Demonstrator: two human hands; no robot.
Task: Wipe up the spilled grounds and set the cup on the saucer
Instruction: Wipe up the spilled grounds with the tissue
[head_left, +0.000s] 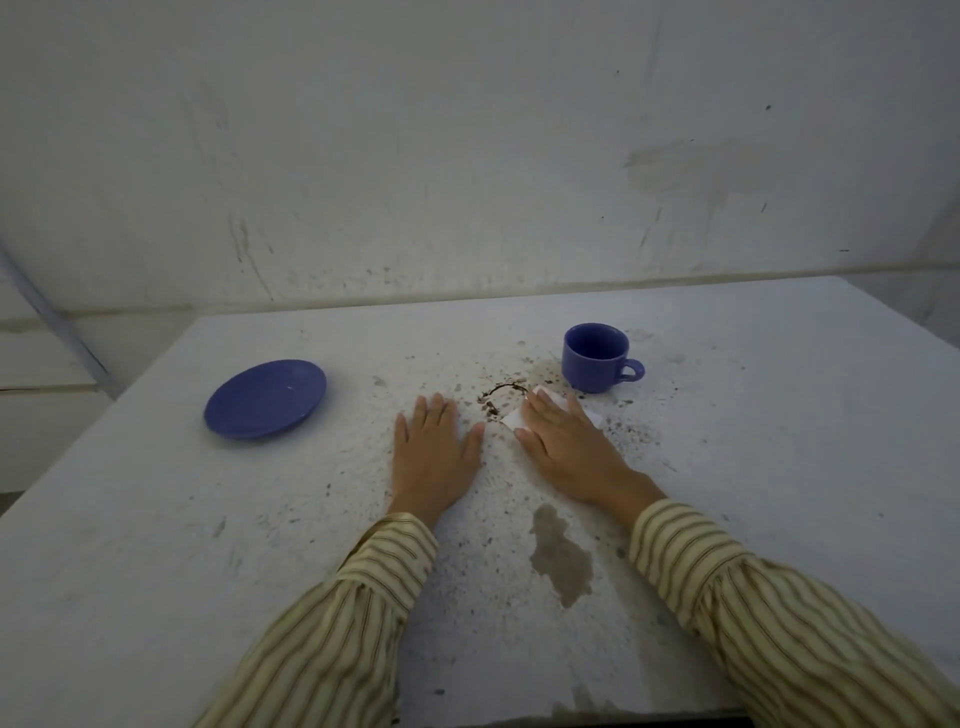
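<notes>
The bench (208, 571) held the saucer (265, 399) at left, the cup (596, 357) well apart at right. The left hand (434, 457) lay flat, empty; the right hand (566, 447) pressed a napkin (511, 420) beside the grounds (501, 392) (best gathered inward, not scattered).

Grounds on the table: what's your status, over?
Left hand flat on table. Right hand presses tissue by grounds. Cup upright, apart from saucer.

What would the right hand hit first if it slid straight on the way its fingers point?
Most likely the dark curved ring of spilled grounds, just beyond the fingertips of the right hand, which presses a white paper napkin flat. The blue ceramic cup sits right of that line.
</notes>
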